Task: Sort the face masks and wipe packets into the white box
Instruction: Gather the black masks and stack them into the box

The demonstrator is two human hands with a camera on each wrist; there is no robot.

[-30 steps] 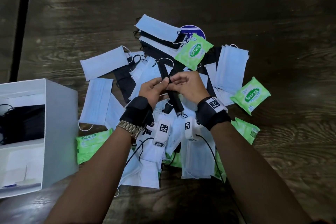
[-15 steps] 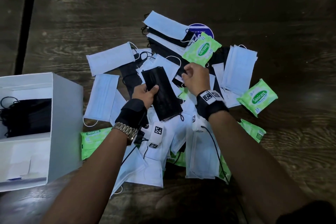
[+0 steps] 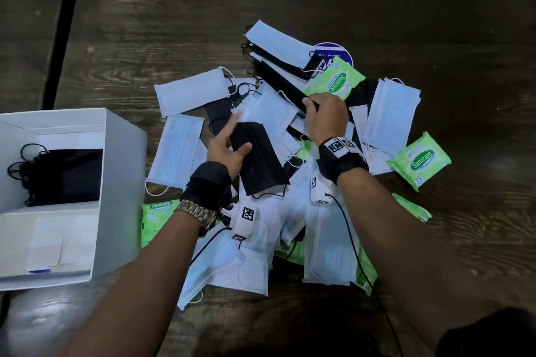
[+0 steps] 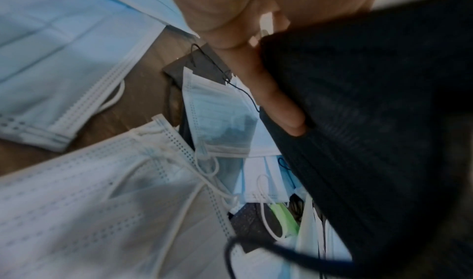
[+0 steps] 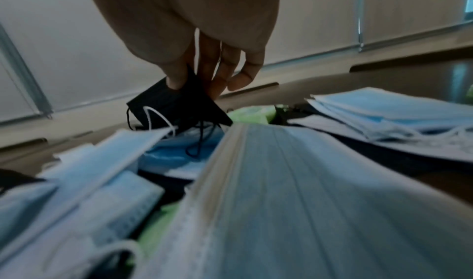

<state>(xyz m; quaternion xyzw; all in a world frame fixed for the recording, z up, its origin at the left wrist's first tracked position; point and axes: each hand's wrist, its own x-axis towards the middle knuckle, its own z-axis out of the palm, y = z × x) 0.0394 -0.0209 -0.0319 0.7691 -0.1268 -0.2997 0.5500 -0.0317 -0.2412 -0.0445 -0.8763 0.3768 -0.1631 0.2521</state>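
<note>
A heap of blue masks, black masks and green wipe packets covers the dark wooden table. My left hand holds a black mask over the heap, thumb on top; the left wrist view shows that black mask against my fingers. Farther back, my right hand pinches the end of another black mask; this second black mask sits between thumb and fingers in the right wrist view. The white box stands at the left, with black masks in one compartment.
Another green packet lies at the heap's right edge, one more beside the box under my left forearm. A round blue sticker shows at the back of the heap. The box's near compartment holds a white card.
My hands have parted: the left keeps the black mask, now opened flat and carried a little left. The right let go of it, reached back and pinched a second black mask.
</note>
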